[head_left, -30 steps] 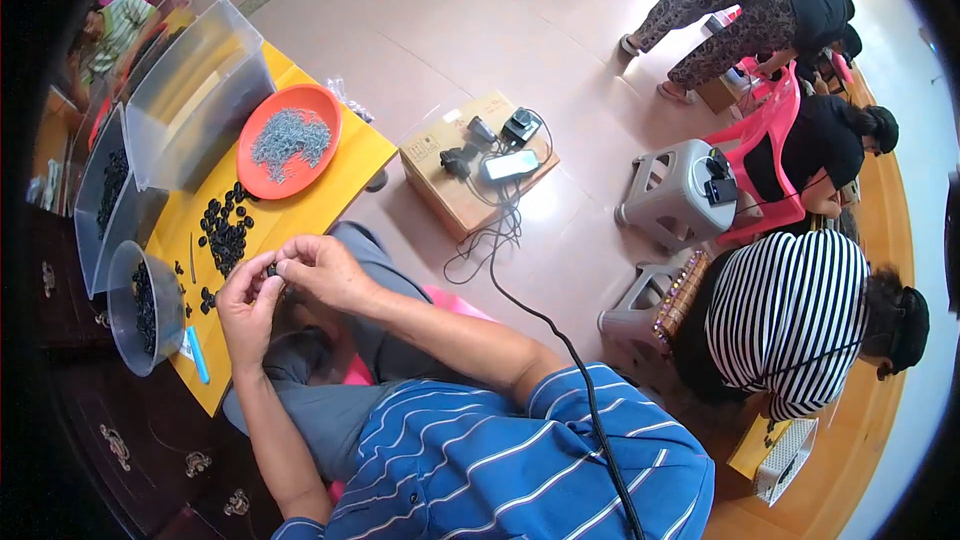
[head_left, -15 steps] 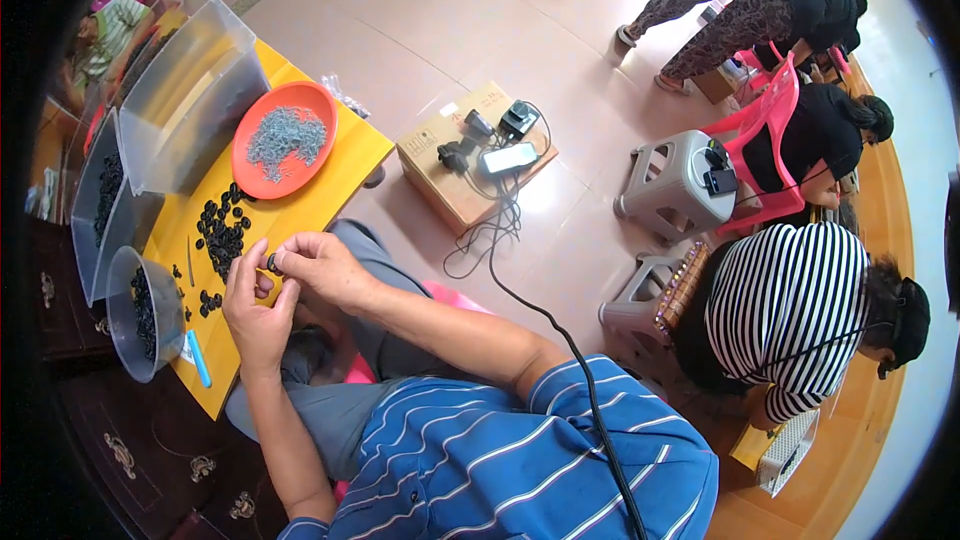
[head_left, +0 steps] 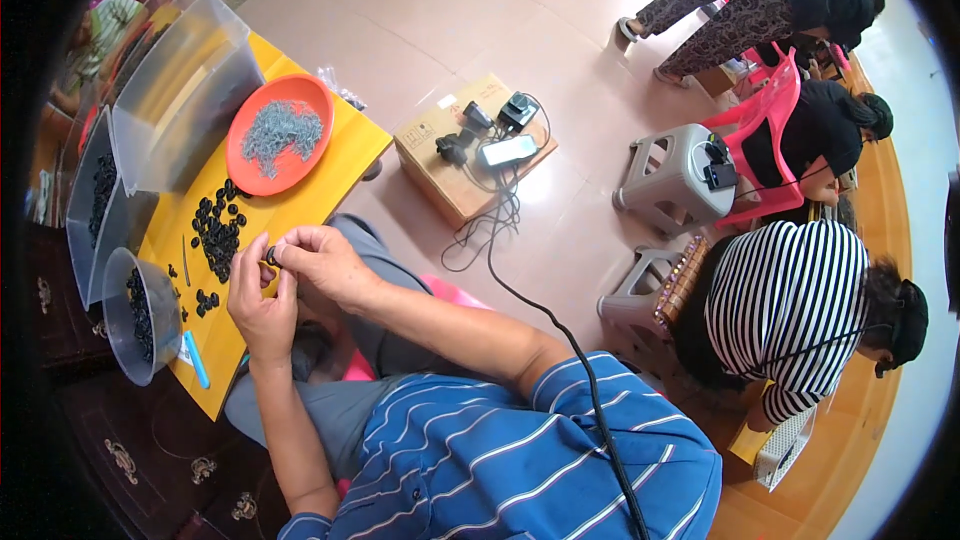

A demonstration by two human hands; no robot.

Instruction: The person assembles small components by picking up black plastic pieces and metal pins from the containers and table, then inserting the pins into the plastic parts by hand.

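Note:
Over the near edge of the yellow board [head_left: 330, 155], my two hands meet around a small round black part [head_left: 271, 255]. My right hand [head_left: 325, 262] pinches it between thumb and fingers. My left hand [head_left: 262, 302] is curled against its other side, with fingers bent and thumb raised. A heap of similar black round parts [head_left: 215, 240] lies on the board just beyond my hands. Past that heap sits an orange-red oval plate [head_left: 240, 168] bearing a pile of small grey metal pieces [head_left: 284, 132].
Clear plastic bins [head_left: 180, 105] and a round clear tub [head_left: 122, 340] with black parts line the board's left. A blue pen-like tool [head_left: 197, 360] lies nearby. A cardboard box [head_left: 440, 175] holds cables and devices. Several people sit or stand at right near grey stools [head_left: 665, 185].
My hands stay together around the black part, with only slight finger movement. The view has shifted a little; the things on the board look unmoved.

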